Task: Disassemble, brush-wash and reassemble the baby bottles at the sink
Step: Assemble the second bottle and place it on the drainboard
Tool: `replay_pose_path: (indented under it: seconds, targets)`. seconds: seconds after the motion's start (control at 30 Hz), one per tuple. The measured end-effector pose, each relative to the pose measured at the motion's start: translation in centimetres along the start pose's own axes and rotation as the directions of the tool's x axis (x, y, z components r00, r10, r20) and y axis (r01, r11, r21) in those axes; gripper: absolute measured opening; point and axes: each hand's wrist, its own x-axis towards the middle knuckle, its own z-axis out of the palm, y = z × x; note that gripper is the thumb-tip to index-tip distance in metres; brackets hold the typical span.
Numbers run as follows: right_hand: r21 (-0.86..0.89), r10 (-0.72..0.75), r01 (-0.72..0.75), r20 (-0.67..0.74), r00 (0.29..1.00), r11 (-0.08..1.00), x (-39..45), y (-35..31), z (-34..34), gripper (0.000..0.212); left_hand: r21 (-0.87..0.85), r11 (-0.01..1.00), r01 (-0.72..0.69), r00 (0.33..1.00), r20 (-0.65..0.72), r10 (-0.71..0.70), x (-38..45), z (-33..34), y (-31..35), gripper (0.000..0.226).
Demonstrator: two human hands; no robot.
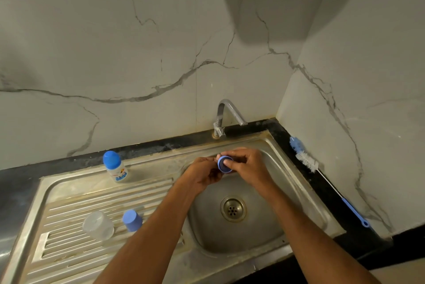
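**Blue collar ring held over the basin, both hands on it**

Steel drainboard (pixel 76 194) on the left carries the parts: a clear bottle body (pixel 98 224) lying on the ribs, a blue cap (pixel 132 220) just beside it, standing mouth-down, and farther back, an assembled bottle (pixel 115 167) upright with its blue cap on, apparently not yet taken apart.

Moving to the middle, the action is over the sink basin (pixel 264 219), below the tap (pixel 224 118). The left hand (pixel 202 174) comes in from the lower left, fingers curled up around the near side of the blue ring (pixel 225 164). The right hand (pixel 247 165) meets it from the other side, thumb pressed on the ring's face, fingers wrapped behind. So both hands are clamped on that one piece, and neither is the nearer; it sits between them.

The ring is a short, squat thing. Its axis runs roughly toward the camera and a little left, open face tilted up at us. Whether a teat sits inside, I cannot tell; something pale shows at its far edge.

My read: they are pushing the teat out of, or seating it into, the ring along that axis.

Over on the right, the bottle brush (pixel 304 157) lies on the dark counter (pixel 322 182), bristles away, handle toward us, nearest the right hand for the scrubbing.
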Motion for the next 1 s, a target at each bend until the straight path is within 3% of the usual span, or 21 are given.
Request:
replay_pose_path:
  seconds: [0.1,0.33,0.57,0.67,0.83,0.9,1.0]
  targets:
    - [-0.047,-0.031,0.03,-0.028,0.999,0.998,0.2,0.0,0.2,0.028,0.078,0.997,-0.022,0.997,-0.07,0.028,0.2,0.4,0.0,0.017]
    - [-0.003,0.062,-0.062,-0.02,0.998,0.998,-0.1,-0.5,1.2,0.025,0.171,0.982,-0.078,0.97,-0.216,0.114,0.6,0.8,-0.4,0.015]
    - [0.173,0.204,-0.186,-0.088,0.975,0.967,-0.7,-0.2,2.0,0.022,0.056,0.998,0.039,0.931,-0.365,-0.016,0.4,1.7,0.0,0.015]
    - [0.133,0.215,-0.205,-0.067,0.974,0.97,-0.7,0.0,1.9,0.018,0.079,0.993,0.083,0.943,-0.329,-0.052,0.3,1.8,-0.1,0.015]
    - [-0.088,0.106,-0.094,0.14,0.985,0.992,-0.2,-0.5,0.8,0.039,0.175,0.977,0.125,0.957,-0.281,-0.072,0.9,1.1,1.0,0.025]
    - [-0.115,0.098,-0.085,0.114,0.989,0.99,0.1,-0.6,0.4,0.034,0.139,0.984,0.109,0.971,-0.226,-0.076,0.7,0.8,1.3,0.021]
    - [-0.012,0.164,-0.164,-0.04,0.986,0.986,0.3,-0.6,0.3,0.026,-0.034,0.998,0.057,0.997,-0.054,-0.058,0.1,0.2,1.3,0.024]
